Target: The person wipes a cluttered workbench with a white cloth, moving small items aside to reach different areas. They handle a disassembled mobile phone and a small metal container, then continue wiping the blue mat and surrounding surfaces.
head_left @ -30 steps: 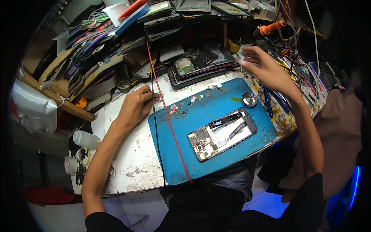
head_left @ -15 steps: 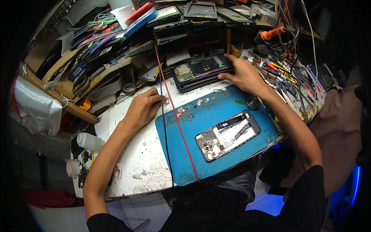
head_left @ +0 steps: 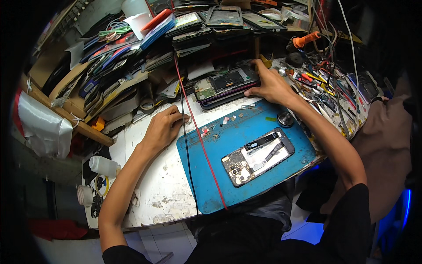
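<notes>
My right hand (head_left: pixel 273 83) grips the right end of an opened phone (head_left: pixel 228 82) at the back of the bench, thumb on its near edge and fingers behind. That phone shows a circuit board and black inner parts, and lies over another dark phone body (head_left: pixel 224 102). My left hand (head_left: pixel 161 128) rests on the white bench top left of the mat, fingers curled together; whatever is between them is hidden. On the blue work mat (head_left: pixel 198 176) lies a second opened phone (head_left: pixel 258 157), its board, battery and black flex strips exposed. Small loose parts (head_left: pixel 205 131) sit at the mat's far edge.
A red cable (head_left: pixel 200 132) and a black one cross the mat. A round metal container (head_left: pixel 285 119) stands at the mat's right edge. Tools (head_left: pixel 321 83) crowd the right side near an orange-handled soldering iron (head_left: pixel 306 39). Phone stacks (head_left: pixel 189 35) fill the shelf. A white bottle (head_left: pixel 103 166) is at left.
My right hand has shifted the upper phone slightly left, and the gap above the phone body beneath looks wider. My left hand stays in place. The whole view has shifted a little.
</notes>
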`<action>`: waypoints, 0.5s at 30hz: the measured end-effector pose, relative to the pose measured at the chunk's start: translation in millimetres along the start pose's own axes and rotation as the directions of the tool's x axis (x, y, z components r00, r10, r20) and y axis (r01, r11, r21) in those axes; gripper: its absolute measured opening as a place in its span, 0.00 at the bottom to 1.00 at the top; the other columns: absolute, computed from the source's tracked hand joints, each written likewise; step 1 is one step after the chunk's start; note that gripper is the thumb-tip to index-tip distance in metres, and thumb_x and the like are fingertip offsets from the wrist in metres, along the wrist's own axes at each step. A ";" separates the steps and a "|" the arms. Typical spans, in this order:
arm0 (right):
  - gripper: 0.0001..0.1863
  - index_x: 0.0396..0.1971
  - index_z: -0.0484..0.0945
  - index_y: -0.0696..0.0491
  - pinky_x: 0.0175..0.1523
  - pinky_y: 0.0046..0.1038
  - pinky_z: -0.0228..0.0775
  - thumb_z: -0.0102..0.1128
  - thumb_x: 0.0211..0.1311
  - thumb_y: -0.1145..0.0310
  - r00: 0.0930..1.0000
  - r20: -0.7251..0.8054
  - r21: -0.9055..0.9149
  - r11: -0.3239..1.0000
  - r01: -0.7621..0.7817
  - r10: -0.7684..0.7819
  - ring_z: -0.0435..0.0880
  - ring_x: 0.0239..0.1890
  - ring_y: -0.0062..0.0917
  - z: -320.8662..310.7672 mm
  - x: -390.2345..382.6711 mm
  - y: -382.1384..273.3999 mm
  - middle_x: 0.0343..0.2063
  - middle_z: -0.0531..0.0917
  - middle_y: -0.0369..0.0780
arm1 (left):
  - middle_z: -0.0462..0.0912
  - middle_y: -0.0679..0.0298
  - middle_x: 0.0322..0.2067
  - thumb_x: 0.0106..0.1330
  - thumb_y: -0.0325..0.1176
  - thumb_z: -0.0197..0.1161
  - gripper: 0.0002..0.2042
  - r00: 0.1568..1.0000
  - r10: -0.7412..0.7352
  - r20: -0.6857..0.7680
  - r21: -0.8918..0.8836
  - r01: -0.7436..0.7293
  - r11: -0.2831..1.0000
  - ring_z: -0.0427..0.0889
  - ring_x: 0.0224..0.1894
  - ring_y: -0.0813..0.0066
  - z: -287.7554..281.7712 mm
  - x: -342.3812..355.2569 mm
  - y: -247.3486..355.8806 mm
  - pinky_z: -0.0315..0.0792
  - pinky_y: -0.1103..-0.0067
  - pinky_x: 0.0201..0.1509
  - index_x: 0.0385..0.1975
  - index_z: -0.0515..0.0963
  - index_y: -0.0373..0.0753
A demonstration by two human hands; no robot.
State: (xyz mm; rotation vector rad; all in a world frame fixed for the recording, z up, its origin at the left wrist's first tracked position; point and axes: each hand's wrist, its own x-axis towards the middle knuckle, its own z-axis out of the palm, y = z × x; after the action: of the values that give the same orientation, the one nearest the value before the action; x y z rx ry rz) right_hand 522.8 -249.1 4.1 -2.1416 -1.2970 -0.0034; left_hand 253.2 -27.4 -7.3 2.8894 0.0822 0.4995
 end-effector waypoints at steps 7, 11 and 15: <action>0.43 0.60 0.63 0.58 0.48 0.43 0.70 0.81 0.48 0.62 1.000 -0.010 0.004 1.000 0.000 0.000 0.84 0.42 0.49 5.7 -5.2 -1.4 0.31 0.82 0.55 | 0.79 0.55 0.31 0.60 0.21 0.66 0.08 1.000 -0.016 0.011 -0.039 0.017 0.999 0.81 0.32 0.57 -0.3 0.4 -0.9 0.74 0.66 0.38 0.39 0.86 0.33; 0.41 0.57 0.62 0.59 0.47 0.44 0.70 0.80 0.48 0.64 1.000 -0.001 0.030 0.999 0.012 -0.012 0.83 0.41 0.52 3.5 -5.2 -4.2 0.30 0.81 0.56 | 0.79 0.56 0.31 0.59 0.20 0.66 0.09 1.000 0.008 -0.012 -0.039 -0.008 0.999 0.81 0.31 0.58 0.0 0.2 -0.2 0.74 0.66 0.37 0.39 0.86 0.34; 0.40 0.54 0.62 0.61 0.49 0.46 0.72 0.81 0.47 0.65 0.998 0.000 0.066 0.996 0.067 -0.067 0.83 0.43 0.58 2.9 0.0 4.7 0.31 0.82 0.60 | 0.79 0.56 0.30 0.59 0.20 0.67 0.09 1.000 -0.014 0.003 -0.027 0.014 1.000 0.81 0.30 0.59 1.0 -0.5 -1.7 0.74 0.67 0.37 0.39 0.87 0.35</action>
State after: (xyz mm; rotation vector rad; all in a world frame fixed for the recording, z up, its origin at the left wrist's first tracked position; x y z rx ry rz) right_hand 525.7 -249.1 -0.6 -2.0430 -1.3511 0.0143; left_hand 253.0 -26.0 -8.7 2.8615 0.0945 0.4910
